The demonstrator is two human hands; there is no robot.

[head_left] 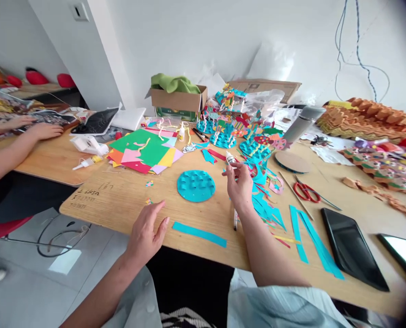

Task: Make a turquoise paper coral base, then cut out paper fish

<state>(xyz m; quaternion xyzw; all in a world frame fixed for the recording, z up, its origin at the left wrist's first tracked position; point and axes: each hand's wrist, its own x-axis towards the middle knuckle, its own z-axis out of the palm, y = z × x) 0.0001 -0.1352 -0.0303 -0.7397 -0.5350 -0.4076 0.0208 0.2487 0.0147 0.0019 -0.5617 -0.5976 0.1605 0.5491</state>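
Note:
In the head view my right hand is closed around a small white bottle, probably glue, its tip pointing up and away. A pile of blue paper scraps lies beside that wrist. My left hand hovers low over the table's near edge, thumb and fingers apart, holding nothing. Just right of it lies a flat blue paper strip. Between and beyond my hands sits a blue disc with rows of raised bumps. Two tiny colourful cut-outs rest left of the disc, one farther away.
Coloured paper sheets are stacked at the back left. Finished-looking blue decorated pieces crowd the back. To the right are red-handled scissors, a black phone-like device and a grey bottle. Another person's arms work at far left.

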